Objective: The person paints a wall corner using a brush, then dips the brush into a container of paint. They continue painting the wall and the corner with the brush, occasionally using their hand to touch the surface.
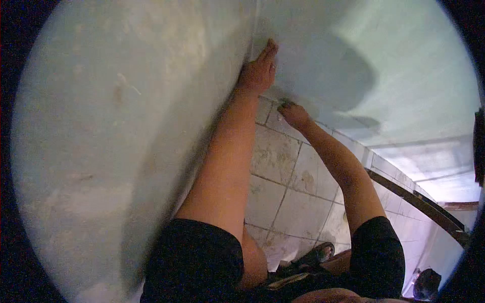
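My left hand point(259, 73) is raised in the corner where two pale walls meet, its fingers stretched out and a ring showing on one of them. Its outer edge lies along the left wall point(101, 126). Lower and to the right, my right hand point(295, 115) is closed close to the foot of the right wall point(313, 60), above the floor tiles. Something small and dark point(286, 102) shows at its fingertips; I cannot tell what it is.
Stained square tiles point(283, 177) cover the floor between the walls. A dark raised strip point(414, 197) crosses the floor on the right. My foot in a dark sandal point(322, 252) is below, and a dark object point(427, 284) lies at the lower right.
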### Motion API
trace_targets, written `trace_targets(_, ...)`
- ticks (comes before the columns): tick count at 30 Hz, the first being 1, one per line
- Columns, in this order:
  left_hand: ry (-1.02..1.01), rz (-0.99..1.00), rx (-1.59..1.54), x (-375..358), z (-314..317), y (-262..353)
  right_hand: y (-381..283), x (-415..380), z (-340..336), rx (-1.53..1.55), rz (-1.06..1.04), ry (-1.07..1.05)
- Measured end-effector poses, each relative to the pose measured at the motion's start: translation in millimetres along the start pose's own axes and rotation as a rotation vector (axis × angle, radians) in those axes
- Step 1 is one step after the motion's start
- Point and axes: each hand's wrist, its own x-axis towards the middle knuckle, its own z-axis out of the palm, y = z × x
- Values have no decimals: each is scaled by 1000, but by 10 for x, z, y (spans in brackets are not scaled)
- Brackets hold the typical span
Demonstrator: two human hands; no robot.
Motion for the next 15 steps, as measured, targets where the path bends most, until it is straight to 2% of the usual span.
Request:
trace_targets(2,82,165,-14,-20,129,-117,59,-11,-173,180,137,-9)
trace_targets(4,38,122,7,-315,93,-126,-52,-192,-420,242,147,20)
trace_targets(6,64,125,22,-250,138,-133,240,-220,-887,232,149,191)
trace_targets(9,-28,-2,-68,-274,11,13,423,-456,-1944,246,171,451)
trace_targets(11,-202,-90,-79,-245,-145,68,494,-551,-2460,164,231,492)
trace_targets(12,-184,-91,-73,-239,-184,99,447,-614,-2690,155,220,503)
trace_targets(14,-105,-29,-20,-275,-134,78,320,-728,-2969,12,138,812)
trace_targets(15,-98,-23,-9,-292,-109,71,327,-763,-3030,10,136,825)
